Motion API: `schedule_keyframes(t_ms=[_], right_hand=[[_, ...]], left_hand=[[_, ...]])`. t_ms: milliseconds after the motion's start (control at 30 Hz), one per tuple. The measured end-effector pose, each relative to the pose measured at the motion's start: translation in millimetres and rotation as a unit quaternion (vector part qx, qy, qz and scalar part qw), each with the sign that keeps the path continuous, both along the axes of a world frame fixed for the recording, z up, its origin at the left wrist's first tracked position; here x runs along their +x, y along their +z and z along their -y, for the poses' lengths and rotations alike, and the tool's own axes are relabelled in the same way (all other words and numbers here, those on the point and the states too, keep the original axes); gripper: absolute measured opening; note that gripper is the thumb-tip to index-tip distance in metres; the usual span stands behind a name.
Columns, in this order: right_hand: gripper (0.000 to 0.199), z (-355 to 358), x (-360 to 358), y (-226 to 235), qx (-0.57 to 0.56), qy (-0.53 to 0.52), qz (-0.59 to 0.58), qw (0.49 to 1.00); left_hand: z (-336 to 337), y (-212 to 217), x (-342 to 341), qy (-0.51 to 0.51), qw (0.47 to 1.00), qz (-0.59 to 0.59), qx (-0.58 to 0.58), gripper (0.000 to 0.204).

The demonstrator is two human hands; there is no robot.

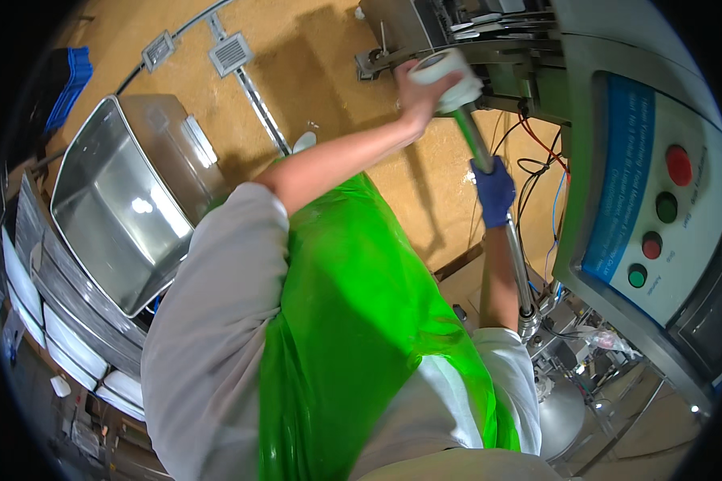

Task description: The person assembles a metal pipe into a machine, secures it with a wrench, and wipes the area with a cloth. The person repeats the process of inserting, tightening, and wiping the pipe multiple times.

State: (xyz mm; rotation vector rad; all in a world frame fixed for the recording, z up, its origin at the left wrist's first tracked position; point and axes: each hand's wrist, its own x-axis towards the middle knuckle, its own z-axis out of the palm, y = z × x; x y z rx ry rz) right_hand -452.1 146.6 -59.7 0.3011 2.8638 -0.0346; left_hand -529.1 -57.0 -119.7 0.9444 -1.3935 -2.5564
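Note:
Ahead of me, my bare left hand [423, 94] is closed round the side of a white roll [460, 90], slightly smeared by motion. The roll looks like wound film or tape with a hollow core; its exact kind is unclear. It sits at the far end of a shiny metal bar [475, 138]; whether the bar passes into its core is hidden. Further down, my right hand [495, 191], in a blue glove, is wrapped round that bar. A second length of metal rod [519, 264] runs beside my right forearm towards the machine.
A control panel [658, 192] with red and green buttons stands at the right. Dark, red and blue cables [529, 164] hang beside it. On the left is a deep steel tub [112, 212]. Floor drains [230, 53] and machine parts [489, 40] lie ahead. A green apron covers my front.

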Motion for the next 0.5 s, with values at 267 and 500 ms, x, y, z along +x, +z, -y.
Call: schedule_keyframes(t_ms=[267,500], right_hand=[[0.043,-39.7,-51.2,-12.9,0.031,-0.026,-0.044,0.998],[0.045,-72.5,-94.4,-19.7,0.002,-0.096,-0.031,0.995]], left_hand=[[-39.0,18.1,-67.2,0.0,0.996,0.027,0.085,0.104],[-66.0,15.1,-119.7,-0.084,0.994,0.029,0.069,0.11]])
